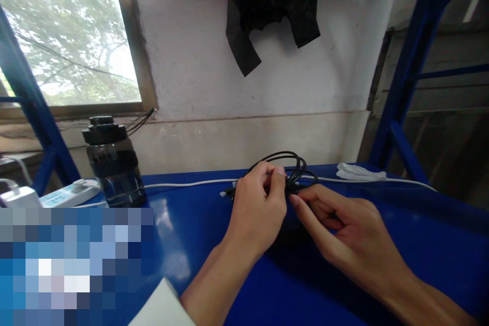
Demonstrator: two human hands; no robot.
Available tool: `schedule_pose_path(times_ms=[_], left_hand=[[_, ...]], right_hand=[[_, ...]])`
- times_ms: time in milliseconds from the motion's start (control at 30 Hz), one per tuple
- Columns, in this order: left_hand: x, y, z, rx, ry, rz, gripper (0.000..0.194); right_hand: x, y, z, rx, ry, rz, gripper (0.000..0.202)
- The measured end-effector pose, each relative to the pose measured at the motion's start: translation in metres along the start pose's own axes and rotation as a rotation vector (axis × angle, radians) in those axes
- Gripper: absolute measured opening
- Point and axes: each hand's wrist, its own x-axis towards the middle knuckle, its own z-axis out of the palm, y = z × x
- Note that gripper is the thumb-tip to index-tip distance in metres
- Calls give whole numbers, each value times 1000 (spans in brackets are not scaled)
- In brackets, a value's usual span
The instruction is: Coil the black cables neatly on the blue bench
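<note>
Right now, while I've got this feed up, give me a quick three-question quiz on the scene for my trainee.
1. True or false: both hands are on the coiled black cable.
2. Which stands left of the left hand, near the window? A) a dark bottle with a black lid B) a red mug C) a cardboard box
3. Fill in: a thin ____ cord runs along the back of the blue table, behind the right hand.

Key:
1. True: the left hand grips the coil, and the right hand's fingertips touch it.
2. A, the dark bottle.
3. White: the white cord.
</note>
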Motion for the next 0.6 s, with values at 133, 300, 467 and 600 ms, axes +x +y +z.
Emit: schedule_pose_path(times_ms=[133,300,467,600], left_hand=[[1,2,-2,-96,4,-34,28],[1,3,-3,-133,-44,-45,31],[0,5,-5,-153,-86,-44,31],[0,7,-5,-159,-102,-45,32]], right_hand=[[2,1,4,10,-46,-54,21],[2,5,7,26,-68,-2,23],[2,5,7,56,-92,65,31],[4,6,7,86,-80,84,33]])
